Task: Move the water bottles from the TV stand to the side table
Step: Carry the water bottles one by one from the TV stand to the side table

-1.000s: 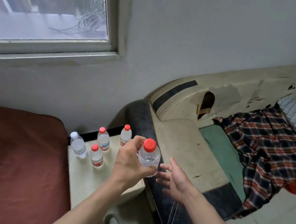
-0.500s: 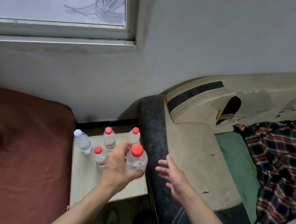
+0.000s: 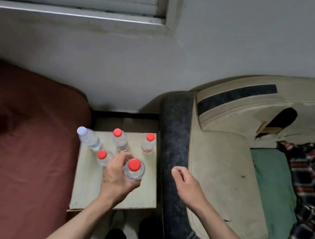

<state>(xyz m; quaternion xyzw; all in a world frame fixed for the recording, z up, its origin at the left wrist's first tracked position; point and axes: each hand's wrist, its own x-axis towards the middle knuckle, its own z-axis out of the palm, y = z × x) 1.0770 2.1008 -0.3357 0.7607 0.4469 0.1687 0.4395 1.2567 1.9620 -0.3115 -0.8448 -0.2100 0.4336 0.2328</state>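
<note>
While the left hand (image 3: 117, 177) grips a bottle (image 3: 134, 169) above the side table (image 3: 140, 197), the right hand (image 3: 187, 183) hangs loosely curled.

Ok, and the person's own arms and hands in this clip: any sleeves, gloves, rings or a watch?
Both forearms are bare up to the bottom frame edge, with no sleeves showing. The left hand and the right hand wear no gloves, and no rings, watch or bands are visible. A small dark patch at the bottom right corner beside the right arm cannot be identified.
</note>
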